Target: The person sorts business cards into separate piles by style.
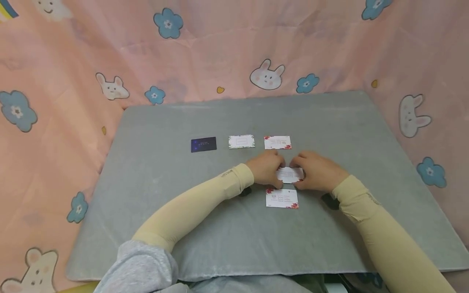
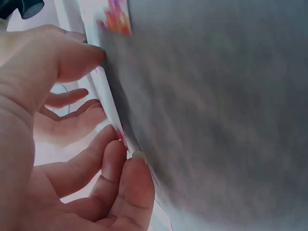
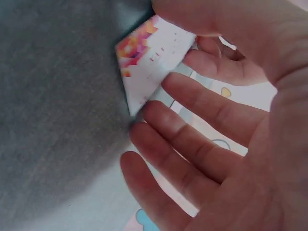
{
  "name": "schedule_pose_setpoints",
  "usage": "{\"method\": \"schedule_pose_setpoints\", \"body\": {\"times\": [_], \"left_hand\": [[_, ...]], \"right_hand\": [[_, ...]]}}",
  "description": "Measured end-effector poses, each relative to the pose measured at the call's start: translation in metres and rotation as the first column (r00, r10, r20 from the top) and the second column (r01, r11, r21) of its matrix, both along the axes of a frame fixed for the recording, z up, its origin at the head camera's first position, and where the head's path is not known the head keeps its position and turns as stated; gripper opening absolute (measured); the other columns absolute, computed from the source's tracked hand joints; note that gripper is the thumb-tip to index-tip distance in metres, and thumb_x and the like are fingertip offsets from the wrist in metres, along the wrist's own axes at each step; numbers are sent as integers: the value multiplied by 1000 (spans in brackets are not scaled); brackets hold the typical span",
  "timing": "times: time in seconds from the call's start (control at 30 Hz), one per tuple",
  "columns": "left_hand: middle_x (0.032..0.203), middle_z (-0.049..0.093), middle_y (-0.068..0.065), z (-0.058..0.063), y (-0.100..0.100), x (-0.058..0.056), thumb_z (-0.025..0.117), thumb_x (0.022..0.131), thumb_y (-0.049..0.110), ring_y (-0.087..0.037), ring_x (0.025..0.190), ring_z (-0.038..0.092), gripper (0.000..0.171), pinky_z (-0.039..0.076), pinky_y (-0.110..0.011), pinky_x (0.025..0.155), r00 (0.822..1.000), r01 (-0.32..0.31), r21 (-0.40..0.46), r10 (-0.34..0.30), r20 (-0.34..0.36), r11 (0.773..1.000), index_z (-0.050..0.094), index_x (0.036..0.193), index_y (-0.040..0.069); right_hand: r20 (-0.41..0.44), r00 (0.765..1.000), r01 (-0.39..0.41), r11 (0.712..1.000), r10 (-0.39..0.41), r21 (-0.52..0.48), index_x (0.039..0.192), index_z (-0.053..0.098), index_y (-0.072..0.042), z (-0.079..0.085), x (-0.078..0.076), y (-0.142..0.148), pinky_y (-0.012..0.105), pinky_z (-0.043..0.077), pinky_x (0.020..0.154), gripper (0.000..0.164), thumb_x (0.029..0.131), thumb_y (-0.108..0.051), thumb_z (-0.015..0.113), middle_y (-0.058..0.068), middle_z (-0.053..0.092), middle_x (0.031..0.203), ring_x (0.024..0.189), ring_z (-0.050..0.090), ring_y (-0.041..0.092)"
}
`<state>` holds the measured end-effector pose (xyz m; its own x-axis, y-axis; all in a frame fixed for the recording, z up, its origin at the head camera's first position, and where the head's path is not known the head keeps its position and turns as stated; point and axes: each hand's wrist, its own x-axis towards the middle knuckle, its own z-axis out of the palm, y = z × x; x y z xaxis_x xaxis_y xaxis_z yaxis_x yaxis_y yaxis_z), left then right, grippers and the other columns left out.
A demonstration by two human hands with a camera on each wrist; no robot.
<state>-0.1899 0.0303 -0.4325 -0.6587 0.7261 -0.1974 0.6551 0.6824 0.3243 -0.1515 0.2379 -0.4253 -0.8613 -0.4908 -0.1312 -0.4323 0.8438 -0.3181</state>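
A white business card with red floral corners (image 1: 290, 175) lies between the two hands, right of the table's middle. My left hand (image 1: 266, 168) grips its left end, thumb on the near side and fingertips on the far side. My right hand (image 1: 318, 171) holds the opposite end between thumb and fingers. In the right wrist view, a flowered corner of the card (image 3: 163, 57) shows beyond the fingertips. Just nearer to me is a matching floral card (image 1: 281, 198), flat on the table. Whether the held card touches the table, I cannot tell.
Three cards form a row farther back: a dark blue one (image 1: 203, 144), a white one with a green leafy border (image 1: 241, 141) and a red-flowered white one (image 1: 277, 142). Grey cloth covers the table (image 1: 165, 219). A pink patterned curtain (image 1: 212, 53) hangs behind it.
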Motion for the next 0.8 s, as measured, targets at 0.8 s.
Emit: {"method": "schedule_pose_setpoints", "body": {"times": [0.8], "left_hand": [[114, 60, -3, 2, -4, -93, 84, 75, 36, -17, 104, 53, 54, 47, -30, 90, 982, -190, 3, 190, -1, 982, 69, 121, 13]], "right_hand": [[-29, 997, 70, 998, -70, -5, 128, 63, -5, -12, -100, -17, 52, 48, 97, 54, 79, -21, 79, 15, 58, 124, 110, 57, 31]]}}
